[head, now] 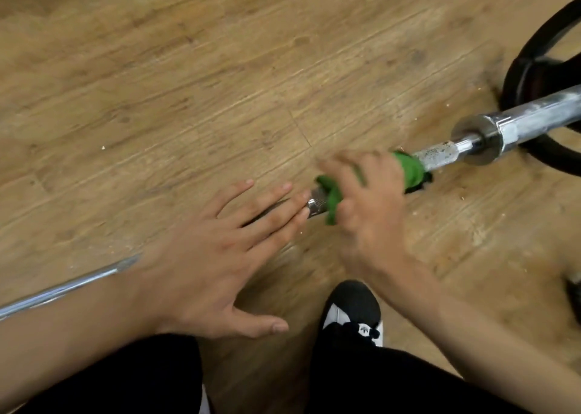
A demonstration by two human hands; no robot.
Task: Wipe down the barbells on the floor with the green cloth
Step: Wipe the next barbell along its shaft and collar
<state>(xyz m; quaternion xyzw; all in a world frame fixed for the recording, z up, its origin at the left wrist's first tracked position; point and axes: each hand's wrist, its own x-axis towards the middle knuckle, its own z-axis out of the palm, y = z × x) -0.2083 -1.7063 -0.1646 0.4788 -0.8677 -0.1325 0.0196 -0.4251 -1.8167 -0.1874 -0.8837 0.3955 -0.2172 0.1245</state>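
A steel barbell (pixel 440 152) lies on the wooden floor, running from the lower left edge to the upper right, with a thick dusty sleeve and collar at its right end. My right hand (pixel 367 206) grips the green cloth (pixel 408 170), which is wrapped round the shaft just left of the collar; green folds show on both sides of the hand. My left hand (pixel 220 256) lies flat with its fingers straight and spread over the shaft, fingertips close to the cloth. The stretch of bar under both hands is hidden.
A black ring-shaped frame (pixel 540 68) stands on the floor at the upper right, under the bar's sleeve. My black and white shoe (pixel 352 313) is planted just below the bar, between my dark trouser legs. Small crumbs of debris dot the floor (pixel 188 83).
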